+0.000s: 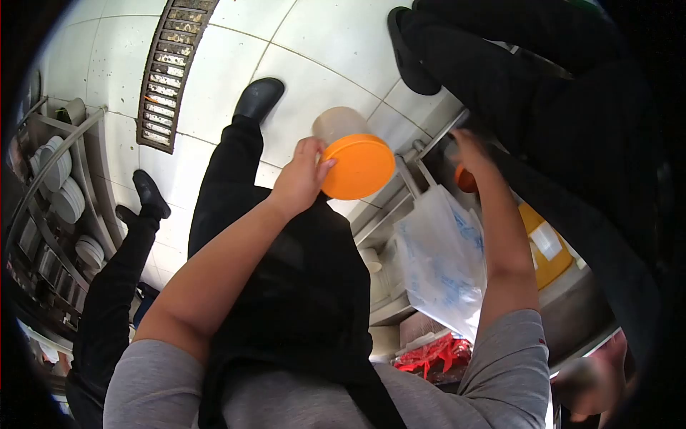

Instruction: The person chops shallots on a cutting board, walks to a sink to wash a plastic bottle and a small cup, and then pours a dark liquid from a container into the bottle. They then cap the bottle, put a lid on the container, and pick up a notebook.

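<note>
My left hand point(304, 175) is closed on the edge of a plastic tub point(359, 166). The tub has a wide, round orange lid, which faces me, and a see-through body; it is tilted and held off the floor in front of my apron. Farther right, my right hand point(470, 151) reaches over a metal worktop with its fingers curled. Beside its palm shows a small round orange-red thing point(466, 179), partly covered by the hand. What the fingers grip there is blurred and half hidden. Near my right forearm hangs a white plastic bag point(441, 254) with blue print.
A yellow container point(547, 247) with a white label stands on the counter right of my forearm. Red plastic point(433, 355) lies below the bag. On the left, a metal rack point(53, 121) holds stacked white plates point(66, 196). A floor drain grate point(171, 75) and people's dark-clad legs surround me.
</note>
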### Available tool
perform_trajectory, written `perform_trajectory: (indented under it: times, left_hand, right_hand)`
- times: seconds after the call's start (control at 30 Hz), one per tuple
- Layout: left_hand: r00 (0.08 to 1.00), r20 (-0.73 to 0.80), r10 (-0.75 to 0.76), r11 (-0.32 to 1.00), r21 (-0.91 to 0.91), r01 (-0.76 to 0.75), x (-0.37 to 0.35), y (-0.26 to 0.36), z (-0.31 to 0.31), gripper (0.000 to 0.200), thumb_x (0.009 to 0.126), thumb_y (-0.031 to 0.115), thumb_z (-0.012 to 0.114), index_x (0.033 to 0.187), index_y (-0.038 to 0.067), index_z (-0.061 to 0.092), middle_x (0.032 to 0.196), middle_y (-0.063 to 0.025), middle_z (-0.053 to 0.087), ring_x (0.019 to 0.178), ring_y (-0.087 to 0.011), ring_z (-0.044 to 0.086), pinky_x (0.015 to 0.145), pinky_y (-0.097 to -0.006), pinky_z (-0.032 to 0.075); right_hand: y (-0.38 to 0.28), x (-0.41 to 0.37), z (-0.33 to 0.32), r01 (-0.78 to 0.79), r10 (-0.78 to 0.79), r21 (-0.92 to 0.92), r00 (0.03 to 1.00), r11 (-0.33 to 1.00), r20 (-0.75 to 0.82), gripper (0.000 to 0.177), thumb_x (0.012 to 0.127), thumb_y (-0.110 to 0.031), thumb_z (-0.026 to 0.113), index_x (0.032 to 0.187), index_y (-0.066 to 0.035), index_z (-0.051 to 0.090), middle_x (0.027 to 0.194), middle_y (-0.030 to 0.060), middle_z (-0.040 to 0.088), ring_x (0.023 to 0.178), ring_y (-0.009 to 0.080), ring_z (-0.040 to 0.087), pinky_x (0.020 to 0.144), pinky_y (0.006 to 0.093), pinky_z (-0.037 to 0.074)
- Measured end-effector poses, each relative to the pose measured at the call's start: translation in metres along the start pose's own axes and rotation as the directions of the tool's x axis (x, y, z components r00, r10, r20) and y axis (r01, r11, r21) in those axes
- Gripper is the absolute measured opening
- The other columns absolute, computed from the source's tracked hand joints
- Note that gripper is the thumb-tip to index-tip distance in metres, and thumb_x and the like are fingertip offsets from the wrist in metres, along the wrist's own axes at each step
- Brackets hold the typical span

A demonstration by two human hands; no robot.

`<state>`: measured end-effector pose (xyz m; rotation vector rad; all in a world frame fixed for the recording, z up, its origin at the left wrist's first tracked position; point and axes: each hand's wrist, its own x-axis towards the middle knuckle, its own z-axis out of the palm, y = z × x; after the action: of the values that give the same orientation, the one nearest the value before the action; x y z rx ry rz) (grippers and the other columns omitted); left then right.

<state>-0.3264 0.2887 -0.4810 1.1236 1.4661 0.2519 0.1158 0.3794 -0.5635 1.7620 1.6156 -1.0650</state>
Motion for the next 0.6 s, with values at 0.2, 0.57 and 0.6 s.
perform_trajectory:
  times: [0.2,0.57,0.6]
  left_hand:
    - [0.993,-0.064,-0.101,0.995,0.016,0.103,-0.004,-0.068,-0.033,0.028,0.100,0.021,0.057,0.117,0.004,0.043,0.130,-0.0208,0.051,0.100,-0.0388,0.062,0.084,-0.0419,0.053]
    - [0.999,-0.031,-0.044,0.990,-0.134,0.039,0.063,-0.001,-0.052,0.033,0.104,0.027,0.051,0.120,0.001,0.040,0.133,-0.0143,0.050,0.091,-0.0202,0.064,0.076,-0.0319,0.056]
    - [0.999,-0.032,0.006,0.990,-0.142,-0.011,0.072,0.007,-0.052,0.033,0.103,0.028,0.052,0.119,0.001,0.041,0.129,-0.0140,0.051,0.087,-0.0194,0.064,0.074,-0.0316,0.055]
  right_hand:
    - [0.014,-0.005,-0.019,-0.117,0.324,-0.734,0.935,0.669,0.146,0.041,0.103,-0.020,0.037,0.143,-0.019,0.046,0.157,0.0076,0.034,0.141,0.0312,0.038,0.114,0.0418,0.035]
    - [-0.044,-0.022,-0.024,-0.290,0.263,0.031,0.905,0.957,0.335,0.026,0.090,-0.005,0.058,0.116,-0.004,0.059,0.126,0.0146,0.062,0.114,0.0331,0.059,0.099,0.0401,0.046]
    - [-0.041,-0.019,-0.016,-0.078,0.069,0.021,0.956,0.997,0.284,0.033,0.094,-0.020,0.054,0.123,-0.006,0.059,0.128,0.0142,0.061,0.115,0.0311,0.059,0.100,0.0395,0.044]
